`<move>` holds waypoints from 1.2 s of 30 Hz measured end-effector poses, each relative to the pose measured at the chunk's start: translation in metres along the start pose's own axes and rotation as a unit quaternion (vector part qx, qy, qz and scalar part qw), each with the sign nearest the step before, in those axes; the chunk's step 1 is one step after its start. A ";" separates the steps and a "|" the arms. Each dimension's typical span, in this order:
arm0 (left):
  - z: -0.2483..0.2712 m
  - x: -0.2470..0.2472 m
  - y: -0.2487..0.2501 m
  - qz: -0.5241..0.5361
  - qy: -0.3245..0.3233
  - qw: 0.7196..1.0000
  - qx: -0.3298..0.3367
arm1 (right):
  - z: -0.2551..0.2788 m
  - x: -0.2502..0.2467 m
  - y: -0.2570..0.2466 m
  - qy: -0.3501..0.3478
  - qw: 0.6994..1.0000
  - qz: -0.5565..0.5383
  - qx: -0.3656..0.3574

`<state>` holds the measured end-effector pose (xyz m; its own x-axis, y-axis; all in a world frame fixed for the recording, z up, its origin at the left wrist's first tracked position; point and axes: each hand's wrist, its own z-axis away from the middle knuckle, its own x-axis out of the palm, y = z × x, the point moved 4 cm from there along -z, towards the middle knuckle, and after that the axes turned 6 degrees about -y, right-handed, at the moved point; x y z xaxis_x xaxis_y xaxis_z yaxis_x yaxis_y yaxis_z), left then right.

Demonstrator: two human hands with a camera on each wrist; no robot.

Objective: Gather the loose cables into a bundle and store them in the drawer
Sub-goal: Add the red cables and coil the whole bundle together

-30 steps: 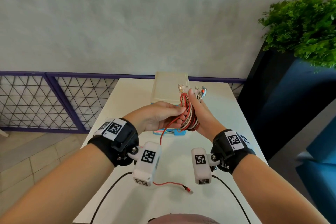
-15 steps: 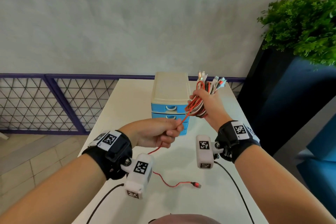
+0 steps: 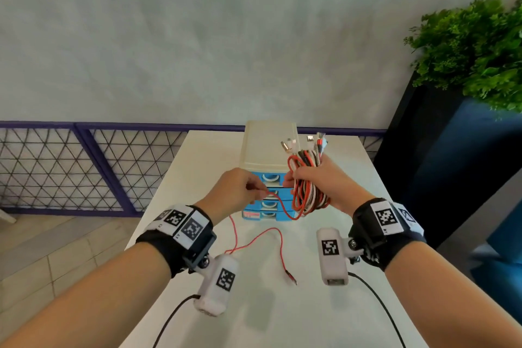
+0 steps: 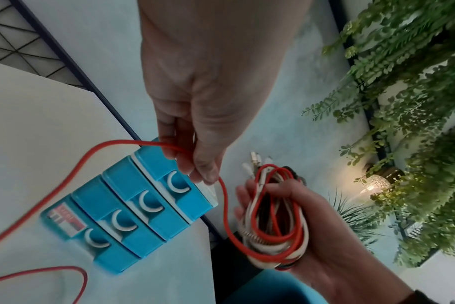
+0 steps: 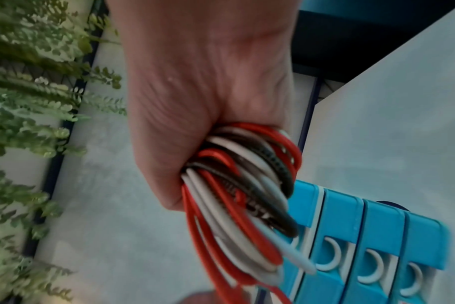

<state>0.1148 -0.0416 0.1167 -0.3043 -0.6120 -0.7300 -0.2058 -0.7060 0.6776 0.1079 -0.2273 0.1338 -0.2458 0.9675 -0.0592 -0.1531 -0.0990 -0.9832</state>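
My right hand (image 3: 316, 178) grips a coiled bundle of red, white and black cables (image 3: 309, 195), plugs sticking up above the fist; the bundle (image 5: 242, 191) also fills the right wrist view and hangs (image 4: 273, 226) at lower right in the left wrist view. My left hand (image 3: 243, 192) pinches the loose red cable (image 3: 254, 240) that runs from the bundle; its tail lies on the table and ends in a plug (image 3: 291, 280). Behind both hands stands a small cream cabinet with blue drawers (image 3: 268, 178), all shut (image 4: 133, 211).
The white table (image 3: 282, 313) carries the cabinet at its far middle. A purple mesh railing (image 3: 84, 167) runs behind on the left. A dark planter with a green plant (image 3: 474, 54) stands close on the right. Black sensor leads trail over the table's near edge.
My right hand dropped with the bundle from above the cabinet to in front of its drawers. My left hand rose toward the drawers, sliding along the red cable; the tail shifted on the table.
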 end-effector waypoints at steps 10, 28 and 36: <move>-0.006 -0.005 0.023 0.008 0.067 0.995 0.079 | 0.001 0.027 0.024 -0.076 0.995 -0.051 0.033; -0.001 0.025 0.013 0.426 -0.184 0.873 -0.148 | -0.015 0.026 0.041 -0.046 0.995 -0.087 -0.022; 0.010 0.036 0.007 0.399 -0.232 0.872 -0.164 | -0.020 0.011 0.037 0.062 0.995 -0.068 -0.026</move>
<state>0.0932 -0.0647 0.0959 -0.5873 -0.7991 0.1285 0.4983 -0.2319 0.8354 0.1183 -0.2153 0.0930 -0.1049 0.9928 0.0581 -0.1260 0.0447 -0.9910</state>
